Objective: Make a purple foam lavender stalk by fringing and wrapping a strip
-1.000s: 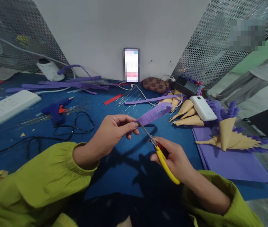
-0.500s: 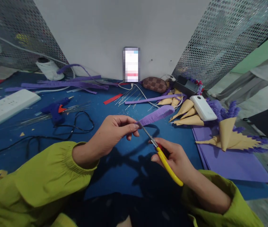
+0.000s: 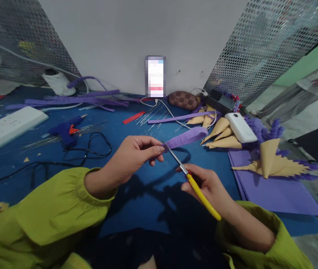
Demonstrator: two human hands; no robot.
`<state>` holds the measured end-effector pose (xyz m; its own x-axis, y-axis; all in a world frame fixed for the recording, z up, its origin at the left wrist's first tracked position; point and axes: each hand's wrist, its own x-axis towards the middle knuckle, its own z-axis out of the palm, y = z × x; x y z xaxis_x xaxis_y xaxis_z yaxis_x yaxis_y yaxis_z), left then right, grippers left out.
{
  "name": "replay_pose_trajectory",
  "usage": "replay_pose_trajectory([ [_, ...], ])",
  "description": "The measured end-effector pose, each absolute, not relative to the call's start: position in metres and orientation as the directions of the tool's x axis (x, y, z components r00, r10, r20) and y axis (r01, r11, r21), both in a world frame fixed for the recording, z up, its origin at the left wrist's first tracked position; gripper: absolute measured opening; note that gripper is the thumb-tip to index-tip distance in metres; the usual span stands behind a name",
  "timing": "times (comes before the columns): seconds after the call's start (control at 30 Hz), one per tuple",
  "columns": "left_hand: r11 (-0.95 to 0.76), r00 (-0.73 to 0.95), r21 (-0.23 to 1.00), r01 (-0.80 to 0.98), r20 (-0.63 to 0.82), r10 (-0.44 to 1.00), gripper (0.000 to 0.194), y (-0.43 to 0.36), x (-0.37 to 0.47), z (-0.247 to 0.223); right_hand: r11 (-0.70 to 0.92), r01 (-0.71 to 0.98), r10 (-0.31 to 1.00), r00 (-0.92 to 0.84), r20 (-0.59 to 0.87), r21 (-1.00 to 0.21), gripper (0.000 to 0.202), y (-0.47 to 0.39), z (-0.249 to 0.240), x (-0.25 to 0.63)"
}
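Note:
My left hand (image 3: 142,151) pinches the end of a purple paper strip (image 3: 188,136) between thumb and fingers. The strip loops away to the right above the blue table, and fine cuts seem to run along its edge. In my right hand (image 3: 203,183) is a pair of scissors (image 3: 203,196) with a yellow handle; the other handle is mostly hidden by my fingers. The blades point up and left, crossing the strip right beside my left fingertips.
A blue glue gun (image 3: 66,130) with a black cord and a white power strip (image 3: 13,127) lie left. Behind are purple strips (image 3: 91,101), thin wires (image 3: 153,116) and a phone (image 3: 156,76). To the right are paper-wrapped purple flowers (image 3: 269,157), a white power bank (image 3: 241,127) and purple sheets (image 3: 276,194). A person stands far right.
The yellow scissor handle has swung slightly down and right, with small finger movement in my right hand. My left hand and the strip stay nearly in place. The person's arm at far right has shifted.

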<state>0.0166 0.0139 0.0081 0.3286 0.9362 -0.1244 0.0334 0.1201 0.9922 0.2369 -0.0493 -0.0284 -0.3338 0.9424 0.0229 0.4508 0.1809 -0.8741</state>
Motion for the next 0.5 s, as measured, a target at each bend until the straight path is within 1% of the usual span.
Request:
replay_pose_trajectory([
  [0.13, 0.174, 0.348, 0.984, 0.024, -0.171, 0.922, 0.014, 0.0158, 0.0155, 0.0081, 0.117, 0.362, 0.931, -0.364, -0.024, -0.925, 0.049, -0.0489, -0.025, 0.2354],
  [0.23, 0.192, 0.357, 0.981, 0.021, -0.187, 0.915, 0.015, 0.0163, 0.0148, 0.0073, 0.095, 0.304, 0.923, -0.383, -0.03, -0.948, 0.055, -0.0478, -0.0245, 0.235],
  [0.3, 0.172, 0.342, 0.985, 0.025, -0.17, 0.924, 0.015, 0.0156, 0.015, 0.0068, 0.105, 0.313, 0.925, -0.379, -0.023, -0.944, 0.053, -0.047, -0.0265, 0.2353],
  [0.43, 0.137, 0.329, 0.99, 0.033, -0.14, 0.934, 0.014, 0.0137, 0.0166, 0.0064, 0.17, 0.394, 0.935, -0.353, 0.022, -0.903, 0.042, -0.0466, -0.0323, 0.2368],
  [0.5, 0.133, 0.331, 0.991, 0.031, -0.136, 0.934, 0.015, 0.013, 0.0175, 0.0062, 0.178, 0.405, 0.936, -0.35, 0.028, -0.897, 0.039, -0.0472, -0.0338, 0.2371],
])
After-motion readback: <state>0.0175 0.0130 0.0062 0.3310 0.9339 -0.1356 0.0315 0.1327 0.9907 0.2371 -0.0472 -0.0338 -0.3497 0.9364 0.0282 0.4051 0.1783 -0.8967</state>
